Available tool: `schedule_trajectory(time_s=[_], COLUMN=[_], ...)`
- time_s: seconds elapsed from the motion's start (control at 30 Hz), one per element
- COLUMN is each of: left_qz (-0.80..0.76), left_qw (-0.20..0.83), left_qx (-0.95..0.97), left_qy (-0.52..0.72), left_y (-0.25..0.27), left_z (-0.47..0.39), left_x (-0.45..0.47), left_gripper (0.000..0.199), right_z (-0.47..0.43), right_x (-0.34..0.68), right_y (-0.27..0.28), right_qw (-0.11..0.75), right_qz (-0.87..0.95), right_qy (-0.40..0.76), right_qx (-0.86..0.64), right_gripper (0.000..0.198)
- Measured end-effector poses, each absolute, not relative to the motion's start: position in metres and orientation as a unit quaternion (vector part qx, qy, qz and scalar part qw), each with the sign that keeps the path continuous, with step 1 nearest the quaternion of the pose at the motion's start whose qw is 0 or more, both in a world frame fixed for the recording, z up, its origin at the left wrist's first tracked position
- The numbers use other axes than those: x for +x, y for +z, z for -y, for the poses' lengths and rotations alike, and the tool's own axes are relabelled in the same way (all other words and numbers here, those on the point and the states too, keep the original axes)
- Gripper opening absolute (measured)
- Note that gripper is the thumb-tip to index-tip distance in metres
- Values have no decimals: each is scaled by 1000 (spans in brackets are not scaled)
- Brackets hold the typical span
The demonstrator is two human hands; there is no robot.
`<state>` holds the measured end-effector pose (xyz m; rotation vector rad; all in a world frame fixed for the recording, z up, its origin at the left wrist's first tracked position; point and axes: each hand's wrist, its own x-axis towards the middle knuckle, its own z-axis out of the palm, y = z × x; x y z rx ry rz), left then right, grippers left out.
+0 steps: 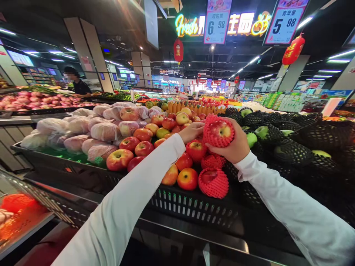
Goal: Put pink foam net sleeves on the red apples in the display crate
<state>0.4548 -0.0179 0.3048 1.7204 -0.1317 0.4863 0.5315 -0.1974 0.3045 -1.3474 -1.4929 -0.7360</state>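
My right hand (239, 142) grips a red-and-yellow apple (220, 130) in a red foam net sleeve, raised above the display, stem end facing me. My left hand (192, 133) reaches to the left side of that sleeve, its fingers stretched out; the fingertips meet the net's edge and are partly hidden. Under the held apple sit more netted apples, among them a low front one (213, 181) and one behind (196, 150). Bare red and yellow apples, such as a front apple (188, 178), lie heaped to the left.
A black slatted crate (191, 207) holds the apples. Bagged fruit (104, 132) fills its left side. Green apples in black foam nets (294, 152) are piled at the right. Price signs (217, 22) hang above. A person (79, 84) stands at the far left.
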Motion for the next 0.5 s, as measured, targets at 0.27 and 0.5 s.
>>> schedule_trajectory(time_s=[0.27, 0.5], left_qz=[117, 184], left_qw=[555, 517], left_qx=[735, 805], left_qy=[370, 226], left_y=[324, 313], left_z=[24, 36], left_x=[431, 432], left_gripper=[35, 98], right_z=[197, 194], right_x=[542, 547], right_y=[304, 301], right_qw=[534, 507], right_qz=[503, 540], right_qy=[-342, -297], right_qx=[-586, -602], right_gripper=[77, 76])
